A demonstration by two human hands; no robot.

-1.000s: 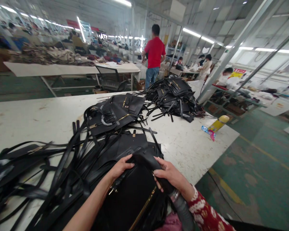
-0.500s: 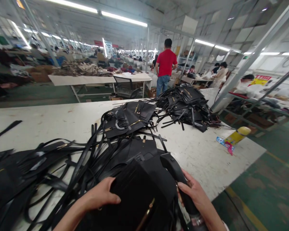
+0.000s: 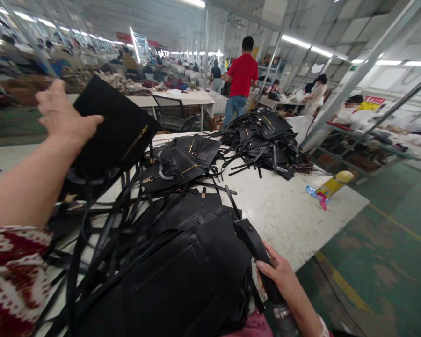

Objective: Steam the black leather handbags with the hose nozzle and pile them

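Note:
My left hand (image 3: 65,117) is raised at the left, its thumb and fingers closed on a black bag panel (image 3: 112,121) with a gold zipper. Straps dangle beneath that panel. My right hand (image 3: 282,274) grips a black curved nozzle-like tool (image 3: 254,241) with a metal collar near its lower end; its exact kind is unclear. Directly in front of me lies another black bag panel (image 3: 171,276) with a stitched rectangular pocket, on top of more black panels. The tool's tip rests beside or against the right edge of this stack; I cannot tell which.
More black bag pieces (image 3: 182,161) with gold zippers and loose straps lie further back on the white table (image 3: 287,220). A larger heap (image 3: 263,138) stands behind. At the right lies a yellow bottle-like object (image 3: 337,182) near the table edge. A person in red (image 3: 243,77) stands beyond.
My left hand has lifted the zippered panel up and to the left off the stack, uncovering the pocketed panel. My right hand keeps its hold on the tool. The view has shifted slightly.

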